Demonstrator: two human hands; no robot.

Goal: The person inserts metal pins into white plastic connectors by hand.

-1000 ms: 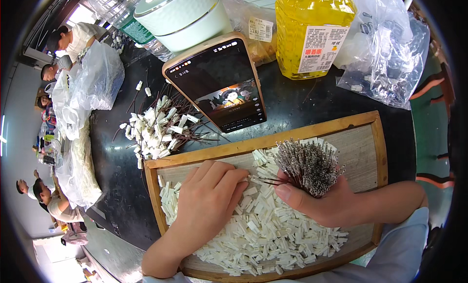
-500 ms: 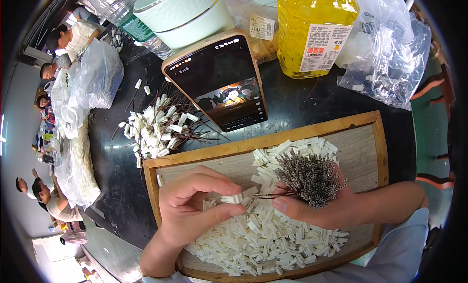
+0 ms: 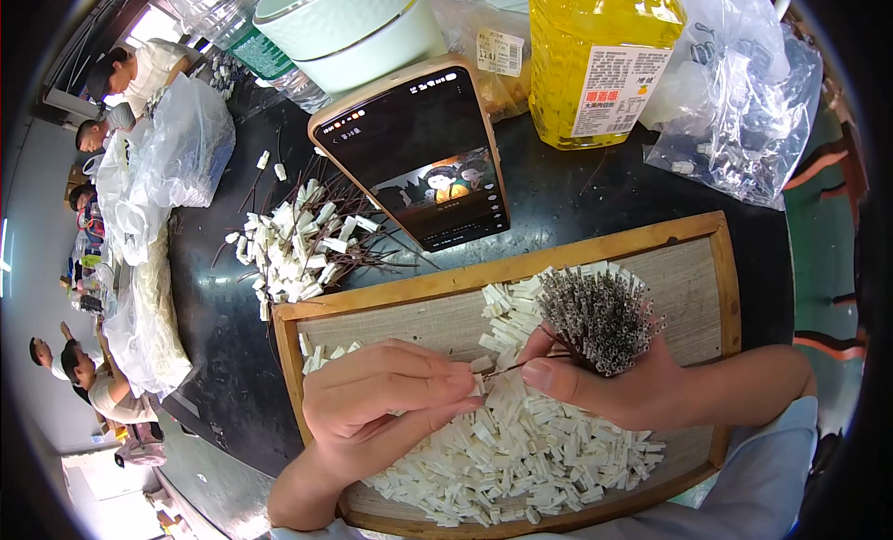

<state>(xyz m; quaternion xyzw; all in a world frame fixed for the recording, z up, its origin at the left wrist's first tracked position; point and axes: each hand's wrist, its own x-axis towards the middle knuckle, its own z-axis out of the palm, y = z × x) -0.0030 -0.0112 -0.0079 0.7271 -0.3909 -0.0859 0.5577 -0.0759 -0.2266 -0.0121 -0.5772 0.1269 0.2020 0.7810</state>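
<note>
Between the thumb and fingers of my left hand is a small white plastic connector housing, mostly covered by the fingertips. My right hand grips a thick bundle of thin dark wires, their metal-tipped ends fanned upward. One or more wires reach out past my right thumb toward the connector housing; whether a tip sits inside it I cannot tell. Both hands are over a wood-framed tray, where many loose white connector housings lie heaped.
Beyond the tray's left corner lies a pile of wires with white connectors. A phone leans against a pale green container. Farther right stand a yellow bottle and clear plastic bags. Other people sit at far left.
My left hand's fingers have closed further over the connector housing and shifted slightly right, toward the wire. The wire bundle in my right hand has tilted a little to the right.
</note>
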